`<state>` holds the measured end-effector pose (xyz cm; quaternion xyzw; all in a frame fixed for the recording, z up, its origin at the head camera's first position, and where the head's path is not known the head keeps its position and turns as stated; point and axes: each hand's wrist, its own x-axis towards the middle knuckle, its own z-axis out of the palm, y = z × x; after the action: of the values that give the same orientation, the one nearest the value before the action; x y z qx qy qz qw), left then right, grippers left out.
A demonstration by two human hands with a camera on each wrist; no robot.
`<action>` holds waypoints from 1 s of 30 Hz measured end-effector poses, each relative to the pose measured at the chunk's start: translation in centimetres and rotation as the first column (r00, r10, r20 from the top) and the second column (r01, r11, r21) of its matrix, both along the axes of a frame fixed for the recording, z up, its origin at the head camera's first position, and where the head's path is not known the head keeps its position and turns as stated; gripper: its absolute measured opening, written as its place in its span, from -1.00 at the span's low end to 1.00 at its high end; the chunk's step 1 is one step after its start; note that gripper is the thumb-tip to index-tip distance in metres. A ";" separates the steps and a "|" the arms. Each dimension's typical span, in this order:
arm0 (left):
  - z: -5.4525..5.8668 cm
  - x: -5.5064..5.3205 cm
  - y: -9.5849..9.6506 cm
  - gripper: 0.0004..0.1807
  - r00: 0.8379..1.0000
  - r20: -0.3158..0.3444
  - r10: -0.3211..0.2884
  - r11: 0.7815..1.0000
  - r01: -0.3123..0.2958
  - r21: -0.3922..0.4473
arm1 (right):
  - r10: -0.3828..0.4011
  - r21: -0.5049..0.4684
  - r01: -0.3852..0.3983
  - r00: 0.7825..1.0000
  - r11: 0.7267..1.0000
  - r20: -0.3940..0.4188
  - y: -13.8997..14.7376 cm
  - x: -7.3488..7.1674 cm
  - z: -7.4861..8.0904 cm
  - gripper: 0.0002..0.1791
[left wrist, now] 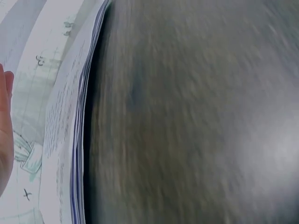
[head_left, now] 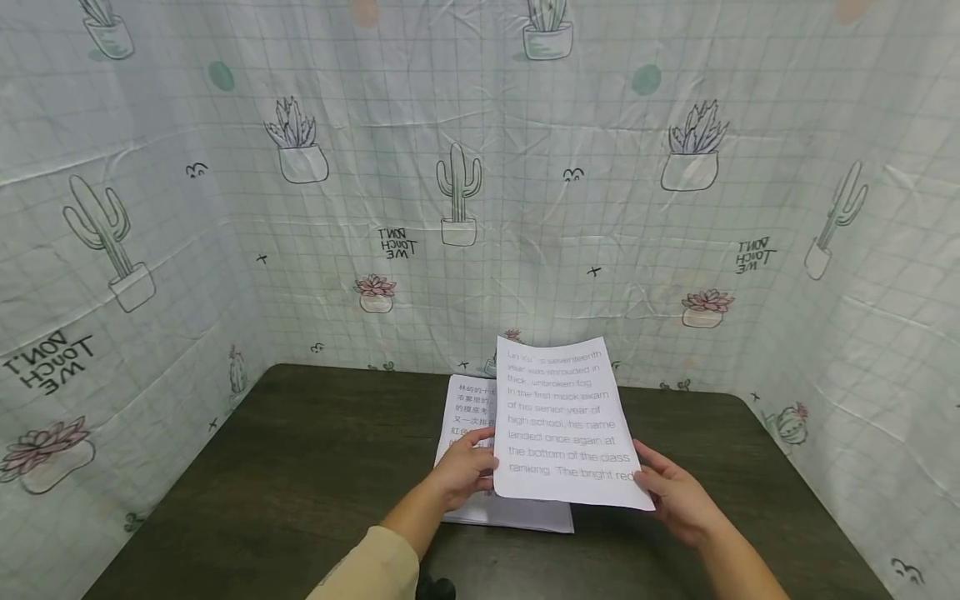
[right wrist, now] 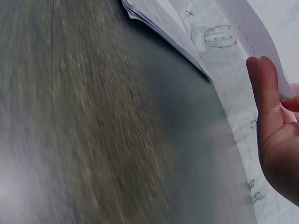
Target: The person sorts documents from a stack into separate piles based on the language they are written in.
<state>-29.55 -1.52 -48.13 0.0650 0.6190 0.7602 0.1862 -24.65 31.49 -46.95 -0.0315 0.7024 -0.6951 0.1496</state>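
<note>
A printed sheet of paper with lines of English text is held up, tilted, above the table. My left hand pinches its left edge low down. At the lower right corner, my right hand grips the sheet between thumb and fingers, also seen in the right wrist view with the curved sheet. Beneath lies a stack of paper with Chinese text on top, partly hidden by the raised sheet and left hand. In the left wrist view the stack shows several layers along its edge.
The dark wooden table spreads out around the stack. A cloth backdrop printed with cacti and potted plants hangs behind it and on both sides. A small black object shows at the bottom edge near the left sleeve.
</note>
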 end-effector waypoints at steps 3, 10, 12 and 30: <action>0.2 -0.1 0.8 -0.26 1.000 0.003 -0.001 1.000 0.001 0.001 | -0.009 0.015 0.008 1.000 1.000 0.005 0.7 0.2 0.2 -0.19; 0.8 0.0 2.5 -0.26 1.000 0.001 -0.015 1.000 0.015 -0.006 | -0.023 0.003 0.023 1.000 1.000 0.011 2.6 0.7 0.5 -0.17; 1.0 0.0 3.0 -0.27 1.000 -0.004 -0.021 1.000 0.021 -0.011 | -0.018 -0.029 0.018 1.000 0.999 0.004 3.2 0.7 0.5 -0.18; 2.4 -0.2 6.9 -0.32 0.998 -0.024 -0.056 0.998 0.056 -0.010 | -0.006 -0.195 -0.003 0.999 0.981 -0.045 7.4 1.4 0.8 -0.48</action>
<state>-29.80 5.36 -45.68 0.0909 0.6227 0.7510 0.2002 -23.28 38.90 -46.13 -0.0612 0.6340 -0.7599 0.1296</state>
